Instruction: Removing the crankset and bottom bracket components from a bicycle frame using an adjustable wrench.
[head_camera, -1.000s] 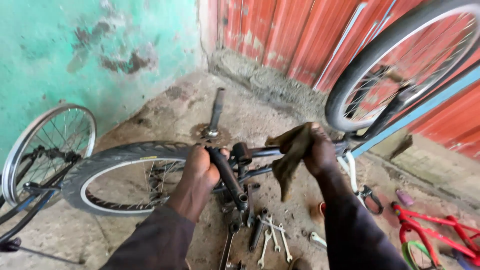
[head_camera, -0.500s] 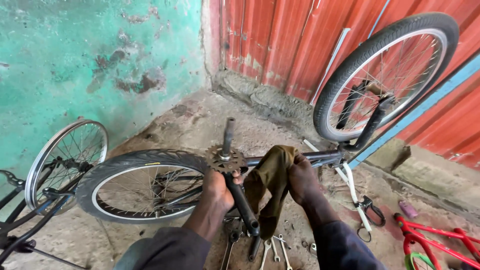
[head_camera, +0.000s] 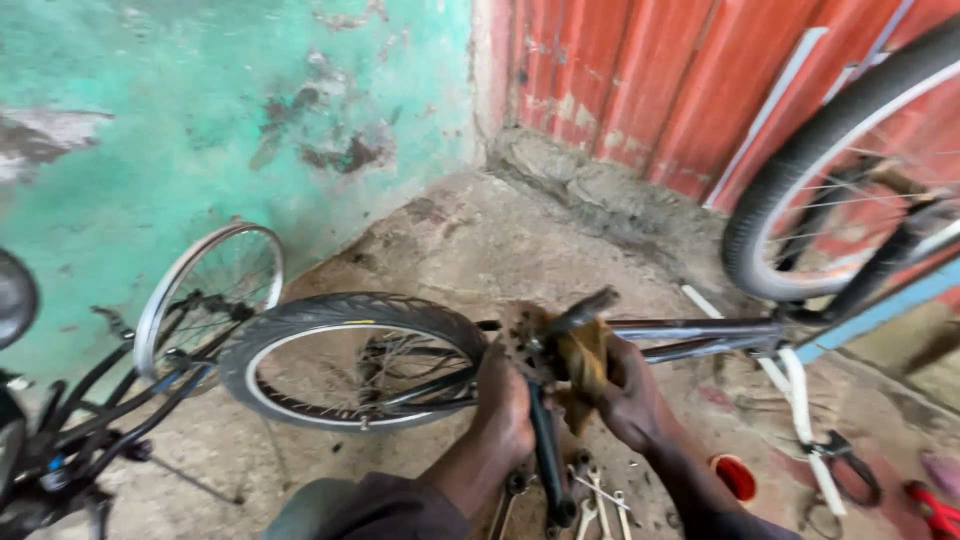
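The person works on an upturned bicycle that lies on the concrete floor. The left hand is closed around the black crank arm, near the place where it meets the chainring. This crank arm runs down from the hand toward the person. The right hand is just beside the left one, and its fingers pinch a brown rag against the crank area. The second crank arm rises at a slant just above both hands.

To the left of the hands stands the rear wheel with its black tyre, still in the frame. The dark frame tube goes away to the right of the right hand. It reaches toward the front wheel, which is higher and well apart.

Below the hands, between the two forearms, several spanners lie on the floor. A small red cap lies near the right forearm. Pliers with black handles lie further to the right.

Far to the left of the left hand, another bare wheel with a shiny rim leans near the green wall. Behind the work is a red corrugated metal sheet.
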